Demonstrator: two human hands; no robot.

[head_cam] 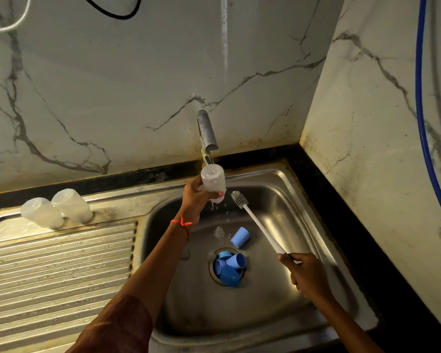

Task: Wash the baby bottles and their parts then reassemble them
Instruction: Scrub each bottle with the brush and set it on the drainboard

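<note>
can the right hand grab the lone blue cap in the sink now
Probably not yet: the right hand grips the brush. The blue cap lies uncovered nearby, so the way itself looks free.

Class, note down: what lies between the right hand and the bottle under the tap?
Head view: the brush, held by the right hand, spans that stretch, bristles just short of the bottle.
</note>
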